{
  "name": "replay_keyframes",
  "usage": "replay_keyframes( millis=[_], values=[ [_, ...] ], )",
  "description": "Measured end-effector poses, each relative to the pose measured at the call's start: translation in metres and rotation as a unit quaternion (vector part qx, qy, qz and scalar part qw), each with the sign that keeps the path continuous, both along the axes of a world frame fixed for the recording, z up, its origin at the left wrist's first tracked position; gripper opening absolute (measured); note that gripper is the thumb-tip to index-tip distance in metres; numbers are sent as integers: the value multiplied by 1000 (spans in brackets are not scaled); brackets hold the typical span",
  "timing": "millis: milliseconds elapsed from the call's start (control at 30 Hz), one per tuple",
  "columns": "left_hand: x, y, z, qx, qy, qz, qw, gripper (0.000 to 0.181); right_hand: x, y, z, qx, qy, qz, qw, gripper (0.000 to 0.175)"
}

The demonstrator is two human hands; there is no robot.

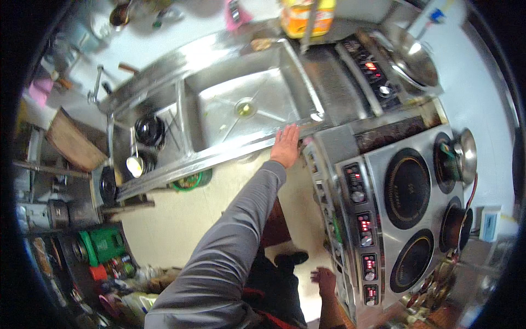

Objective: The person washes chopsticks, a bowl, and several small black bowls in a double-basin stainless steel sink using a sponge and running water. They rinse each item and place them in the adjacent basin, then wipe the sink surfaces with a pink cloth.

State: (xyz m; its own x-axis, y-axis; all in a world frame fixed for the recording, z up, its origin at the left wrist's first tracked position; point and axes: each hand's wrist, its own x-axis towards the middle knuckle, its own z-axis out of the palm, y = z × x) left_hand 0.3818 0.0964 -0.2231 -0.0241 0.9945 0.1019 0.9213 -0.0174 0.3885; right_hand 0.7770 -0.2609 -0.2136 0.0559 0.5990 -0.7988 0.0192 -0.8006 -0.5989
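Note:
My left hand (285, 144), at the end of a grey sleeve, reaches forward with its fingers extended over the front rim of a stainless steel sink (230, 144). It holds nothing; whether the palm presses on the metal is hard to tell. Inside the large basin (267, 94), small scraps lie around the drain (245, 108). My right hand (324, 279) hangs low beside the front of the cooktop (372, 164), fingers loosely bent and apart, with nothing visible in them. Black pots (149, 130) and a ladle (134, 164) sit in the smaller basin at left.
Several round burners (408, 188) and lit control panels (365, 230) are on my right. A metal pan (467, 156) rests at the far burner. A wok (415, 61) stands at the back right. A green basket (188, 183) is under the sink; crowded shelves (102, 246) line the left.

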Motion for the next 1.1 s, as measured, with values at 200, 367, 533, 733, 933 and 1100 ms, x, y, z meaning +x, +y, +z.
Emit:
replay_keyframes(
  millis=[200,367,533,733,933,1100],
  values=[
    [-201,-162,5,-86,34,3,996,68,-158,120,18,45,38,105,993,21],
    [-311,-274,47,-190,114,177,959,65,-300,215,46,124,-39,378,917,23],
    [-326,-266,27,2,-13,348,937,69,-410,298,57,340,-108,500,789,24],
    [-284,-160,7,31,-107,459,881,62,-547,395,53,469,-175,722,478,25],
    [-277,-136,11,-41,-45,516,855,67,-672,495,-100,540,-111,713,434,43],
    [-280,-136,8,-64,-15,515,854,70,-763,541,-163,564,-126,678,455,56]
  ],
)
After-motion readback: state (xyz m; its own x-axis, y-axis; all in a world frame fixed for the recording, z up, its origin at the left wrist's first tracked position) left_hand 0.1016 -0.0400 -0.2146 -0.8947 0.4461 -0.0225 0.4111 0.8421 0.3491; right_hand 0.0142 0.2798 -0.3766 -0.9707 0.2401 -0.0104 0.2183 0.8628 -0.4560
